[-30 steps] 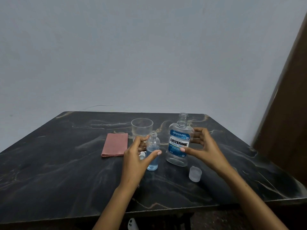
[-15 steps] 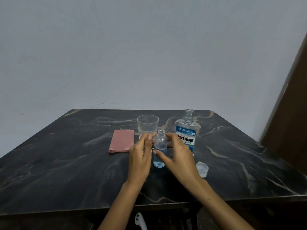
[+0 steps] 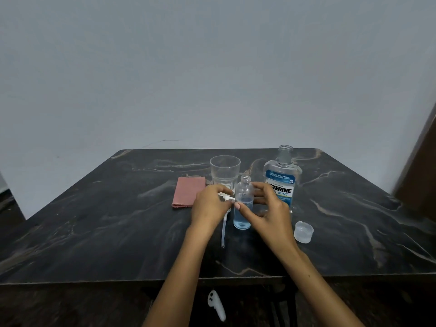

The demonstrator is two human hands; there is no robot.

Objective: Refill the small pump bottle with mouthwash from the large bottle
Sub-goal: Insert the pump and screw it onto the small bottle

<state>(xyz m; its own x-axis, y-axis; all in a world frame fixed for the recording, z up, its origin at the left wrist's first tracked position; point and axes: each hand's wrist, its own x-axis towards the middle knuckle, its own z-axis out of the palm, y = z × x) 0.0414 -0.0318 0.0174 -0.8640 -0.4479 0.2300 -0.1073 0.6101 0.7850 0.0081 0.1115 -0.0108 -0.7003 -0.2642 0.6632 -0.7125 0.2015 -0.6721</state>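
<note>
Dark marble table [image 3: 94, 232]: left hand [image 3: 210, 208] pinches pump [image 3: 225, 201] (half hidden), right hand [image 3: 266, 208] curls round small bottle [image 3: 243, 204].

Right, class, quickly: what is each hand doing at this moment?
Left hand: grips the white pump head, its tube hanging down.
Right hand: holds the small bottle between thumb and fingers.

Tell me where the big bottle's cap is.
In the head view, the clear cap sits on the table at right, in front of the large bottle, beside the right hand.
</note>
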